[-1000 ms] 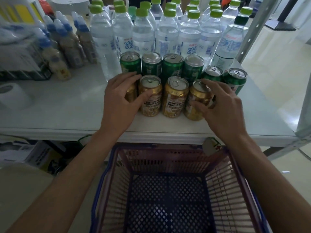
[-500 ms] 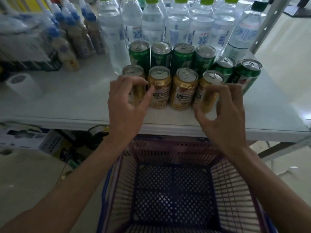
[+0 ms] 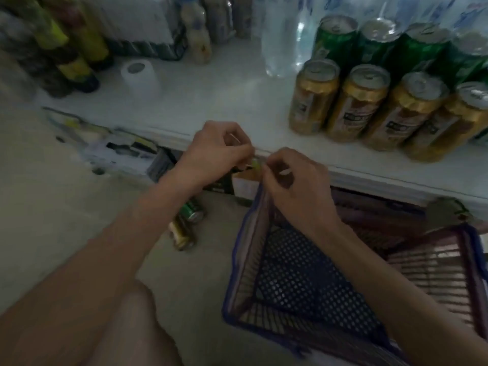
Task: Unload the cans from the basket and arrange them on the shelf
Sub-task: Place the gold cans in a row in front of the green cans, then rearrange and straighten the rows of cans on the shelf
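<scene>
Left hand (image 3: pixel 219 151) and right hand (image 3: pixel 293 186) meet fingertip to fingertip at the shelf's (image 3: pixel 211 101) front edge, both pinched on something small; what it is cannot be told. The basket (image 3: pixel 303 281) below holds no cans. Gold cans (image 3: pixel 369 101) stand well right of both hands along the front edge, green cans (image 3: pixel 383 40) behind them.

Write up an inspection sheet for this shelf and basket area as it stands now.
Surface: white shelf, front part bare.
Job's things: four gold cans in front row, green cans behind; basket looks empty.
Clutter: paper roll, bottles at back, blurred.
Hands: left hand and right hand curled together at the basket's corner, off the cans; too blurred to tell what they grip.
Cables: nothing seen.
Surroundings: two cans on floor under the shelf.
</scene>
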Available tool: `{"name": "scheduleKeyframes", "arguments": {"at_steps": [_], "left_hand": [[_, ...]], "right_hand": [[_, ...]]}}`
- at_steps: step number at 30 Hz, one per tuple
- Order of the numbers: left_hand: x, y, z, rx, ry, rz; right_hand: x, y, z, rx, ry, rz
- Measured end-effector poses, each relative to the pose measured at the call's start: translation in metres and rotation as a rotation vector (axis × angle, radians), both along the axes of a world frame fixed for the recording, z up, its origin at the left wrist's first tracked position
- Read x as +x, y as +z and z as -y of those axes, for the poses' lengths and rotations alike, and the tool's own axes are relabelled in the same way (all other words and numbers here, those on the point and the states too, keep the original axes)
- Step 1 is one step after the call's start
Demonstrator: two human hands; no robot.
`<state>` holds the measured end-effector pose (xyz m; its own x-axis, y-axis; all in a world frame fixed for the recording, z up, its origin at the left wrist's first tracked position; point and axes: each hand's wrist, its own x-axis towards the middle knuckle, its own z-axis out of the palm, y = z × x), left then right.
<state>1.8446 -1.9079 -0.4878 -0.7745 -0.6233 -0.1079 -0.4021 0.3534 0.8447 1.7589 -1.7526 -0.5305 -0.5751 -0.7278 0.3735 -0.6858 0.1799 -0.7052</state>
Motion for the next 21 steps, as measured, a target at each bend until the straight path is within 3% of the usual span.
{"name": "scheduleKeyframes", "arguments": {"at_steps": [4, 9, 12, 16, 21], "left_hand": [[0.050, -0.020, 0.047, 0.089, 0.042, 0.239], [0.095, -0.116, 0.082, 0.138, 0.192, 0.523], [0.113, -0.186, 0.085, 0.097, 0.215, 0.733], [0.130, -0.252, 0.085, 0.062, 0.203, 0.839], [0.134, -0.289, 0.093, 0.135, 0.409, 0.803]], "right_hand": [[0.030, -0.022, 0.057, 0.255, 0.202, 0.011], [0.064, -0.078, 0.127, 0.917, 0.524, -0.169], [0.078, -0.120, 0.168, 1.189, 0.613, -0.259], [0.084, -0.176, 0.225, 1.281, 0.575, -0.303], [0.094, -0.228, 0.254, 1.162, 0.394, -0.054]]}}
